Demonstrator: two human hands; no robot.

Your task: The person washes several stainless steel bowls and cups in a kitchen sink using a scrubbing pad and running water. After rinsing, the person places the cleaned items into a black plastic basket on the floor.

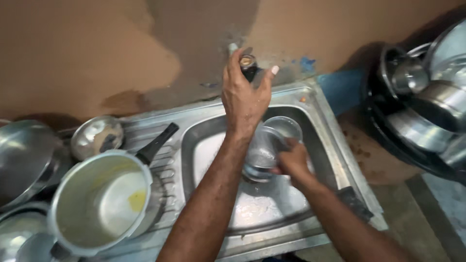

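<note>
My left hand reaches up to the wall and grips the tap above the steel sink. My right hand holds a steel tumbler on its side over the sink basin, just below the tap, with the fingers at its rim. The tumbler's mouth points up and to the right. The sink bottom is wet and soapy.
A large pressure-cooker pot with a black handle and yellow residue sits on the drainboard at left, with a steel bowl and other steel vessels beside it. Stacked steel pots and lids stand at the right. A brown wall lies behind.
</note>
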